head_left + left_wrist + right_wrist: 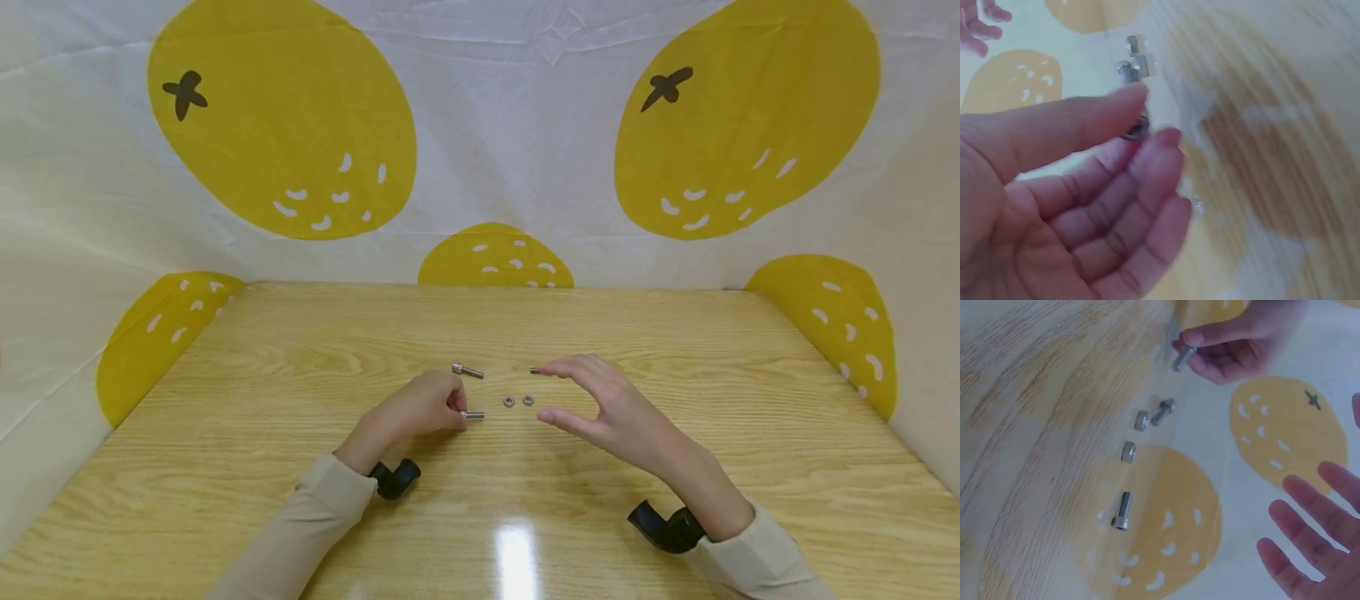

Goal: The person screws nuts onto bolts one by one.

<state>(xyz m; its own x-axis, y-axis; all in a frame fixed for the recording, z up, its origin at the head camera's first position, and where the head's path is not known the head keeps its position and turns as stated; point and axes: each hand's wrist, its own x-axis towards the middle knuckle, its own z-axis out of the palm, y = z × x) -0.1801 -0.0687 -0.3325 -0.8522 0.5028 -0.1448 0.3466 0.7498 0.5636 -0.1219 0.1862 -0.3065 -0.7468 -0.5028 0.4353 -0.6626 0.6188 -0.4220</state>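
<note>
Thumb and fingertips of my left hand (pixel 427 406) pinch a socket-head bolt (pixel 476 415), its threaded shank pointing right; in the left wrist view its round head (pixel 1137 129) shows at the thumb tip. Just beyond that hand a second bolt (pixel 468 371) lies on the table. Two small hex nuts (pixel 519 401) sit side by side between the hands. My right hand (pixel 611 408) hovers at the right with fingers spread and nothing held. Its fingertips overlap a third bolt (pixel 535 370) in the head view; the right wrist view has this bolt (pixel 1123 511) whole, lying apart from the fingers.
The wood-grain table (pixel 300 333) runs back to a white cloth (pixel 517 150) printed with yellow fruit, which also rises at both sides. Black wrist mounts (pixel 396 479) are strapped below both hands. A bright reflection falls on the near tabletop.
</note>
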